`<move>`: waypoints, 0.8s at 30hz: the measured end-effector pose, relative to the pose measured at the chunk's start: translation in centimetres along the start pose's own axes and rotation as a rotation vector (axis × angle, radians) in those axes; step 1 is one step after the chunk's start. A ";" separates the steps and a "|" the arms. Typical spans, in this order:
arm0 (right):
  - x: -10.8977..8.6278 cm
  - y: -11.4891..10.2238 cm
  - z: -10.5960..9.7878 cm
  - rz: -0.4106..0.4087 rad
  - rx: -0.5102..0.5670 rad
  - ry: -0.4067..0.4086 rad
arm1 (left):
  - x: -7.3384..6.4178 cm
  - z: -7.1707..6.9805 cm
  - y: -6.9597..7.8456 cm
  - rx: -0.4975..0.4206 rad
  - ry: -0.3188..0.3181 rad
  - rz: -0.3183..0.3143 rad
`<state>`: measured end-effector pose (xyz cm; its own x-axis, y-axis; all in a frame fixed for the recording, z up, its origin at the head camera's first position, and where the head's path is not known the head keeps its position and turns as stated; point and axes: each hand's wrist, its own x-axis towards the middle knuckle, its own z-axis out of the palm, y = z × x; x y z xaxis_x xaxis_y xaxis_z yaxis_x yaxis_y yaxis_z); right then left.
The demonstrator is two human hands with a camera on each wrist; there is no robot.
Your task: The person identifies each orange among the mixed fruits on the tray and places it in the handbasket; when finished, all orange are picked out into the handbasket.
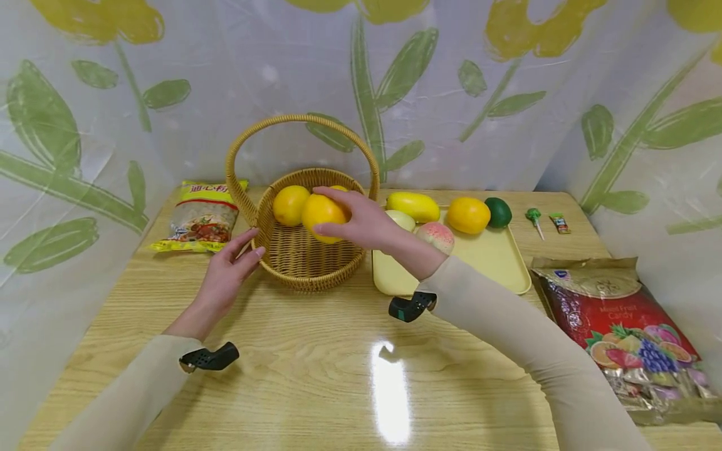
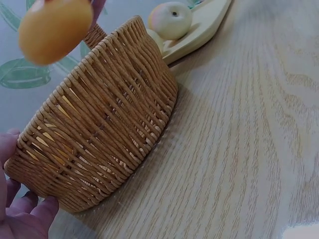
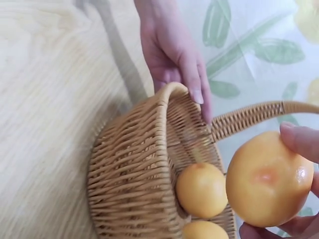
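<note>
A wicker basket (image 1: 307,282) with a tall arched handle stands on the table. My left hand (image 1: 228,266) grips its left rim, with the thumb at the edge and fingers along the outer wall in the left wrist view. Above the basket opening, my right hand (image 1: 366,219) holds an orange (image 1: 321,219) between thumb and fingers. Two more oranges lie inside: one orange (image 1: 290,205) at the back left and another, partly hidden behind my right hand. Both inner oranges (image 3: 202,190) also show in the right wrist view, below the held one.
Right of the basket, a pale yellow tray (image 1: 491,260) bears a mango-like yellow fruit (image 1: 413,207), a peach (image 1: 437,237), an orange (image 1: 468,215) and a green fruit (image 1: 499,213). A pasta bag (image 1: 203,216) lies left, a candy bag (image 1: 626,332) right, a lollipop (image 1: 534,219) behind.
</note>
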<state>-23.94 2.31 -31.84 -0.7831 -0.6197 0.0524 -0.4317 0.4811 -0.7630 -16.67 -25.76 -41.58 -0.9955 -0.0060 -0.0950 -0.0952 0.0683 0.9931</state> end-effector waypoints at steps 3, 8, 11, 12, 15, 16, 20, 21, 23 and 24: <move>1.4 -0.3 0.4 -0.002 -0.025 0.011 | 0.0 0.0 0.0 0.005 0.001 0.003; 3.5 -0.4 1.1 0.059 -0.016 0.017 | 0.1 0.1 0.0 0.010 -0.004 0.006; 4.8 -0.5 1.4 0.070 -0.014 -0.018 | 0.1 0.1 0.0 0.013 -0.004 0.007; 5.2 -0.4 1.5 0.072 -0.014 -0.041 | 0.1 0.1 0.0 0.017 -0.004 0.006; 6.1 -0.6 1.9 0.097 -0.037 -0.143 | 0.1 0.0 0.1 0.029 -0.005 0.004; 6.2 -0.6 2.1 0.106 -0.047 -0.183 | 0.1 0.0 0.1 0.033 -0.007 0.004; 6.8 -0.6 3.2 0.138 -0.085 -0.317 | -0.1 0.0 0.2 0.042 -0.007 -0.002; 6.9 -0.6 3.5 0.147 -0.084 -0.336 | -0.1 0.0 0.2 0.044 -0.007 -0.002; 7.0 -0.6 4.2 0.161 -0.078 -0.356 | -0.1 0.0 0.2 0.048 -0.004 -0.002; 7.1 -0.5 4.5 0.163 -0.079 -0.360 | -0.1 0.0 0.3 0.052 -0.006 -0.001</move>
<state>-27.27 -5.15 -34.03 -0.6431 -0.7022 -0.3054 -0.3586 0.6286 -0.6901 -16.60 -25.75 -41.29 -0.9954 -0.0004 -0.0962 -0.0956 0.1196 0.9882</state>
